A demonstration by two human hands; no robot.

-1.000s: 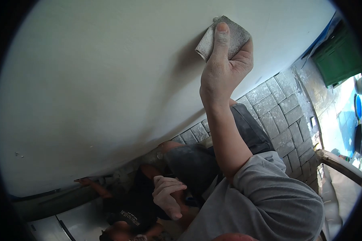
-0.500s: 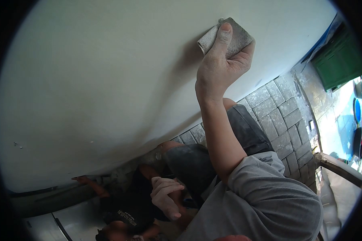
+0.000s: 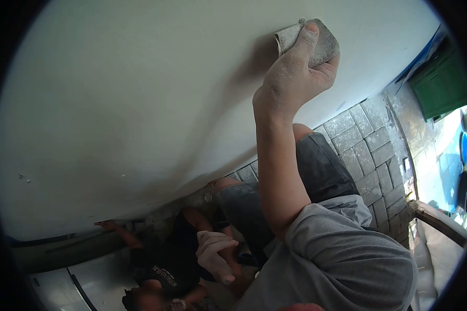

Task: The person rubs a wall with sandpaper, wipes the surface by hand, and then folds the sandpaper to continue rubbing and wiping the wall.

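Observation:
My right hand (image 3: 296, 70) is closed on a folded, dusty piece of sandpaper (image 3: 324, 44), with the thumb on its near face and the fingers mostly hidden behind it. The sandpaper is at the pale wall surface (image 3: 140, 93); whether it presses flat cannot be seen. My left hand (image 3: 215, 254) hangs low in front of my body, dusty, its fingers loosely bent and apart from the thumb. Nothing shows in it.
Another person in a dark shirt (image 3: 166, 264) is at lower left, a hand (image 3: 108, 225) by the wall's lower edge. Grey paving bricks (image 3: 355, 137) lie beyond my knees. A green panel (image 3: 441, 80) and a bar (image 3: 438, 220) stand at right.
My right hand has moved a short way to the right along the wall with the sandpaper. The view has shifted slightly. My left hand keeps about the same pose.

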